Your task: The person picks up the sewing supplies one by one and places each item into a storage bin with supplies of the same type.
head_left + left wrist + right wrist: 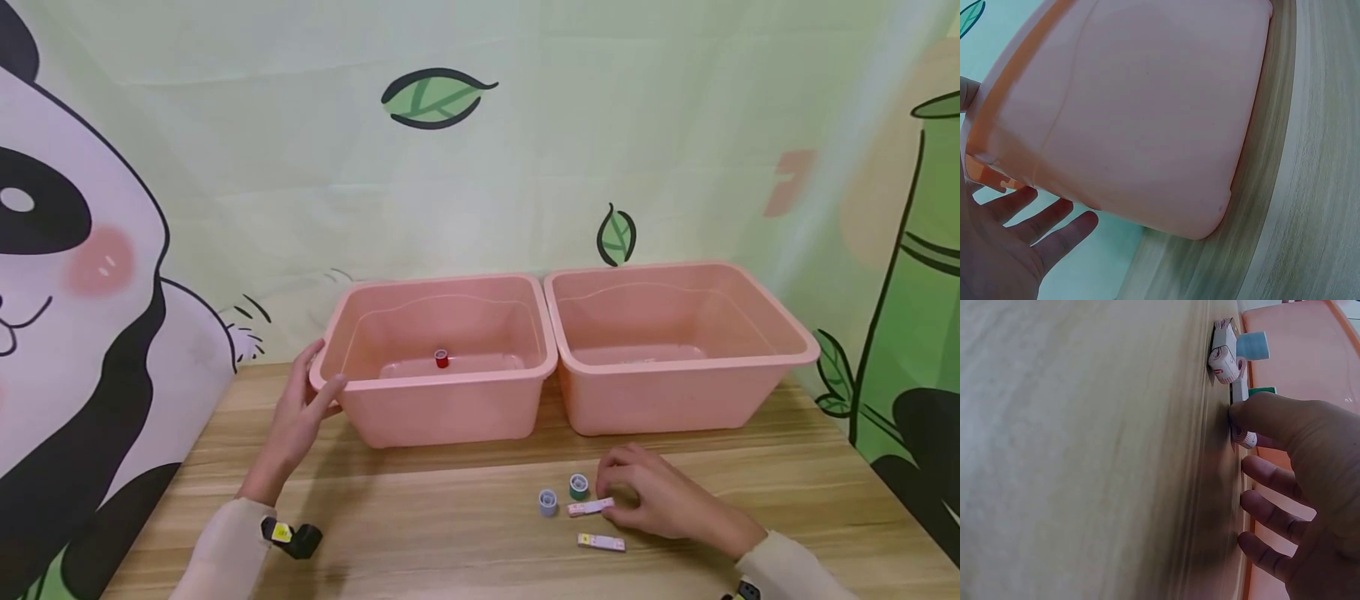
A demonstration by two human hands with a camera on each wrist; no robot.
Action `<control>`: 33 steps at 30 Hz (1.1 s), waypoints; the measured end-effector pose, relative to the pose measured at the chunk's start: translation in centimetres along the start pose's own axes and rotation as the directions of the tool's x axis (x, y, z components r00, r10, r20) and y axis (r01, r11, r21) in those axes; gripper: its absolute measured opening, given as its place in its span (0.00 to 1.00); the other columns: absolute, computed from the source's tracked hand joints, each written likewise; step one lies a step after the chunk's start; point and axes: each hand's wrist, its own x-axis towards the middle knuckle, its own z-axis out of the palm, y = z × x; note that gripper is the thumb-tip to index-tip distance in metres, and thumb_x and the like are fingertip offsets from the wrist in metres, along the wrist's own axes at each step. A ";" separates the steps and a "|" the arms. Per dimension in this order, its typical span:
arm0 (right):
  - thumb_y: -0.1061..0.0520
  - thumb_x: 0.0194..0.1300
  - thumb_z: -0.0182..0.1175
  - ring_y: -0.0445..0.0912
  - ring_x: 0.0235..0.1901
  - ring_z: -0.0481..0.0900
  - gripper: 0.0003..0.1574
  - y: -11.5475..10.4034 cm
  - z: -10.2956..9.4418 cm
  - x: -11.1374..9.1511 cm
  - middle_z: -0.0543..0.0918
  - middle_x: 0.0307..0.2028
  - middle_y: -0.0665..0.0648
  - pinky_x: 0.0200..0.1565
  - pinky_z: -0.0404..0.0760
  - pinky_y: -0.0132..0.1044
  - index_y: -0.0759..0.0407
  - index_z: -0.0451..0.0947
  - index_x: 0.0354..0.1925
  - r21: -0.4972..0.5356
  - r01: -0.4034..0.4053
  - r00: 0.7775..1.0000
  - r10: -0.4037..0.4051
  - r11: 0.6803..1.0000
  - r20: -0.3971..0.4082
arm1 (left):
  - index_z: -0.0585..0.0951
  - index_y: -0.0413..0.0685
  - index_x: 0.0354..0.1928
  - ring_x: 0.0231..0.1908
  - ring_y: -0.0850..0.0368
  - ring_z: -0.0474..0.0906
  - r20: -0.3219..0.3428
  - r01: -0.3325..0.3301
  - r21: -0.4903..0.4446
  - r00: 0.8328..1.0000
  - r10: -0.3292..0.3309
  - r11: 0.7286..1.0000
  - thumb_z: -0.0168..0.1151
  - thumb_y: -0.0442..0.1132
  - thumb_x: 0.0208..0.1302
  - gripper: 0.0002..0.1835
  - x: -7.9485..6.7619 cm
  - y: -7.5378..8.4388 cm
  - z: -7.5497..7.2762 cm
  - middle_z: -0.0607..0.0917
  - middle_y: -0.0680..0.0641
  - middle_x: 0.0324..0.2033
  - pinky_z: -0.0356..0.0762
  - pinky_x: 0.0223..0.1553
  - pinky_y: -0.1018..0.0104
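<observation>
At the near left corner of the left pink bin [450, 408], my left hand [296, 417] holds the rim, thumb over the edge and other fingers spread beneath it in the left wrist view. A red thread spool [442, 359] stands inside that bin. My right hand [660, 496] pinches the right end of a folded white-and-pink tape measure [588, 507] lying on the table. In the right wrist view the thumb [1266, 415] covers part of it. Close by stand a green thread spool [578, 486] and a grey-blue one [548, 502]. A second tape measure [602, 542] lies nearer me.
Beside the left bin stands a second pink bin [675, 396], their rims almost touching. Both bins are at the back of the wooden table [450, 517]. Behind them hangs a printed cloth [300, 167] with a panda and leaves.
</observation>
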 end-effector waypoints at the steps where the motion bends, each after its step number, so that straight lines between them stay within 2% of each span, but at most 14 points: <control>1: 0.52 0.59 0.76 0.43 0.48 0.76 0.13 0.0 0.0 0.0 0.80 0.45 0.39 0.49 0.80 0.48 0.34 0.81 0.34 0.001 0.003 1.000 -0.003 1.000 -0.003 | 0.46 0.62 0.82 0.68 0.40 0.69 0.000 0.000 -0.001 1.000 0.000 1.000 0.54 0.56 0.77 0.41 0.0 0.0 0.0 0.60 0.41 0.77 0.79 0.58 0.42; 16: 0.54 0.56 0.75 0.40 0.45 0.75 0.13 0.1 -0.8 0.2 0.79 0.43 0.38 0.46 0.80 0.44 0.37 0.81 0.34 -0.028 0.048 0.999 -0.049 0.998 -0.021 | 0.45 0.63 0.83 0.68 0.40 0.69 0.002 -0.011 -0.023 1.000 0.011 1.000 0.54 0.55 0.77 0.41 0.1 -0.1 0.0 0.59 0.41 0.78 0.80 0.57 0.41; 25: 0.54 0.55 0.75 0.40 0.47 0.75 0.13 -0.2 -3.4 0.5 0.79 0.44 0.39 0.49 0.81 0.45 0.37 0.82 0.34 -0.056 0.018 1.000 -0.017 0.998 0.025 | 0.44 0.63 0.83 0.69 0.39 0.68 0.006 0.001 -0.043 1.000 -0.001 0.999 0.54 0.56 0.78 0.41 0.0 -0.5 0.1 0.58 0.40 0.78 0.81 0.56 0.42; 33: 0.56 0.52 0.74 0.38 0.44 0.74 0.15 -0.3 -6.0 1.0 0.77 0.42 0.39 0.45 0.82 0.40 0.38 0.79 0.32 -0.133 0.106 0.994 -0.107 0.985 0.003 | 0.45 0.63 0.82 0.68 0.41 0.69 -0.001 -0.003 -0.051 1.000 0.003 0.999 0.54 0.55 0.78 0.41 0.0 -0.6 0.2 0.59 0.41 0.78 0.83 0.55 0.47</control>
